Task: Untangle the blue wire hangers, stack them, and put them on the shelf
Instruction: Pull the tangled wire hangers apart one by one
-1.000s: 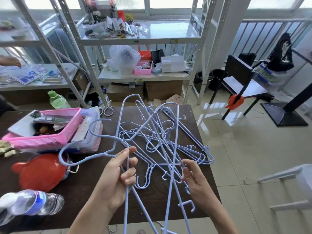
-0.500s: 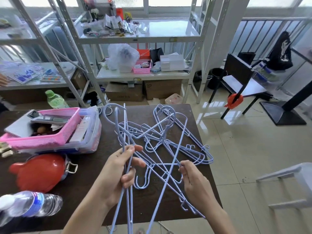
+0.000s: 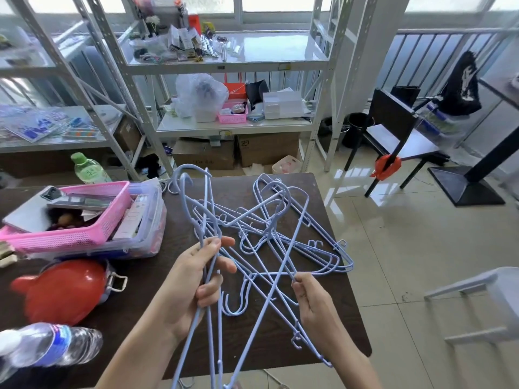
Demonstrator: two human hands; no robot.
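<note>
A tangle of several blue wire hangers [image 3: 269, 237] lies on the dark brown table [image 3: 331, 313], spreading toward its right edge. My left hand [image 3: 196, 279] grips a bundle of hanger wires held nearly upright, their hooks [image 3: 185, 175] rising over the far table edge. My right hand [image 3: 311, 299] pinches another hanger's wire near the front of the tangle. That hanger slants down past the table's front edge. The white metal shelf unit [image 3: 230, 124] stands behind the table.
A pink basket [image 3: 73, 234] sits in a clear bin at the left. A red lid [image 3: 61, 290] and a water bottle [image 3: 47, 349] lie near the front left. A green bottle [image 3: 90, 169] stands behind. A dark chair [image 3: 393, 127] and a white stool [image 3: 483, 301] stand on the tiled floor to the right.
My left hand has turned its hangers from a sideways spread to nearly upright, hooks now pointing away. The right hand has shifted slightly along its wire while the tangle settled flatter.
</note>
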